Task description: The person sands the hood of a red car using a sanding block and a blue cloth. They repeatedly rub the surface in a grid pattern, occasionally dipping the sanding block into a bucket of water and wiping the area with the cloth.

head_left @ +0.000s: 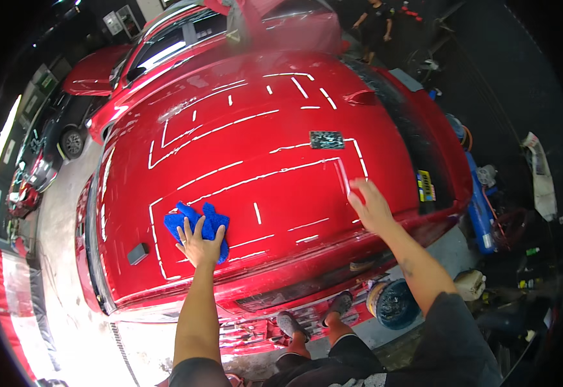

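Note:
A blue towel (212, 222) lies bunched on the glossy red car roof (281, 187). My left hand (199, 245) presses down on it from above, fingers spread over the cloth. My right hand (371, 208) is over the right part of the roof, near the rear window, with its fingers bent and slightly blurred. I see nothing in it; whether it touches the paint I cannot tell. Left of the towel sits a small dark grey block (138, 253). Farther up the roof lies a dark rectangular pad with pale speckles (326, 140).
Bright light strips reflect across the roof. Another red car (184, 42) stands beyond, its front raised open beside a dark vehicle (62, 129). A dark bucket (396, 306) is below my right arm. A blue cylinder (481, 213) lies right. A person (376, 26) stands far back.

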Motion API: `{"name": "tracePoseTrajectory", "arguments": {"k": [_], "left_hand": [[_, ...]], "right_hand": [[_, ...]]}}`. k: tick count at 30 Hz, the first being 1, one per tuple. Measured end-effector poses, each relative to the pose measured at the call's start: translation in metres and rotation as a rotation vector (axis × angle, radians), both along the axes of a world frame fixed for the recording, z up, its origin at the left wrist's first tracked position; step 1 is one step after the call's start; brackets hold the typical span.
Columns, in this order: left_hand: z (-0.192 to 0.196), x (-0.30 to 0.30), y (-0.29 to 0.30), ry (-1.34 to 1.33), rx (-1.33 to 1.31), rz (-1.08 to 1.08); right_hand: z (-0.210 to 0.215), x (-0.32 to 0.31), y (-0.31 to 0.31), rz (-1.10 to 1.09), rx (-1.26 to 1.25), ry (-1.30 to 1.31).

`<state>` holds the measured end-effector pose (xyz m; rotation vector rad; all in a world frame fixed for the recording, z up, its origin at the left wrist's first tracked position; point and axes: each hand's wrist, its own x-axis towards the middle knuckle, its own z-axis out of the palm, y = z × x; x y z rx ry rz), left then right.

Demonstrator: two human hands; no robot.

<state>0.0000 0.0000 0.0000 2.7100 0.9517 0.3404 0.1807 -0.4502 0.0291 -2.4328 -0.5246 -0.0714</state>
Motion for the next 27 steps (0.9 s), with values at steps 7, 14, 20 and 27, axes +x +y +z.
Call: {"name": "tracePoseTrajectory", "arguments": {"k": [7,14,20,27], "left_hand": [[-0.061,0.06,0.083,-0.338,0.216,-0.006],[-0.012,0.273,0.132,-0.15,-0.02,0.076],[0.013,0.438,-0.084,-0.075,-0.101,-0.409],[0.001,0.417,-0.178,-0.143,0.033,-0.656]], "right_hand": [[-0.054,0.128,0.077,-0.14,-0.412,-0.232],[-0.065,0.135,0.101,-0.044,-0.523,-0.143],[-0.071,0.146,0.093,-0.035,-0.535,-0.178],[-0.066,0.151,0.085,-0.041,-0.526,-0.16]]}}
